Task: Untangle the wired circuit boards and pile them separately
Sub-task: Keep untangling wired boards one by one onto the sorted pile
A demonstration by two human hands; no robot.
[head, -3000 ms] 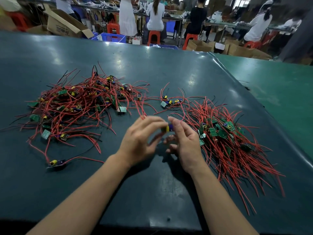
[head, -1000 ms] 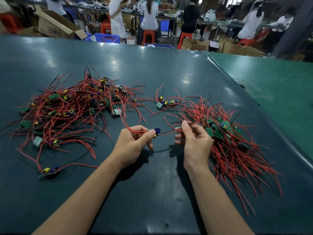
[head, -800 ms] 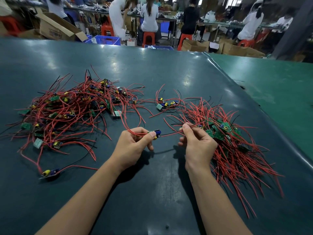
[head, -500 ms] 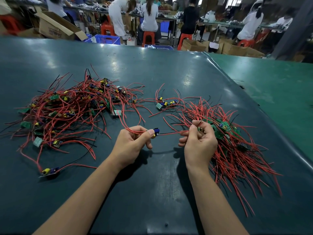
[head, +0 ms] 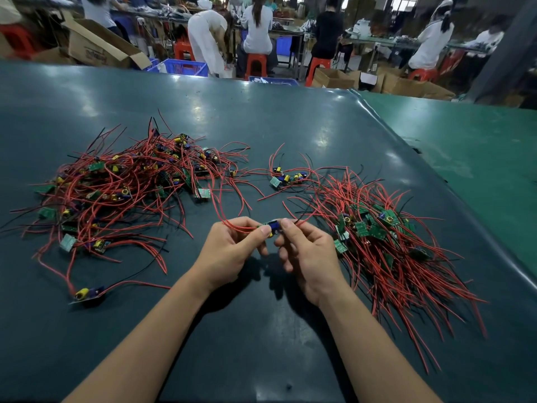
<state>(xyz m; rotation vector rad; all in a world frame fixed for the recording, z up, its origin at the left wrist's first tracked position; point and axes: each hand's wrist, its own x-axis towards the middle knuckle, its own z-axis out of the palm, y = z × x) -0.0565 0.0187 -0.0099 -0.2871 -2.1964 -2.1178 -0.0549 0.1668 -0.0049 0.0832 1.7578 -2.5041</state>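
Between my two hands sits one small circuit board (head: 272, 226) with a blue capacitor and red wires. My left hand (head: 232, 251) pinches its left end and the red wire looping up from it. My right hand (head: 308, 254) pinches the board's right end with thumb and forefinger. A big tangled heap of boards and red wires (head: 122, 187) lies at the left. A sorted pile (head: 383, 245) with wires fanned toward me lies at the right, touching my right hand's far side.
A small cluster of boards (head: 286, 177) lies behind my hands. One stray board (head: 87, 293) lies near the front left. The dark table (head: 261, 344) meets a green table (head: 479, 158) at the right. People work at benches beyond the far edge.
My right hand came back left from the sorted pile's edge and now pinches the board itself. The hands have closed together. The left hand barely moved.
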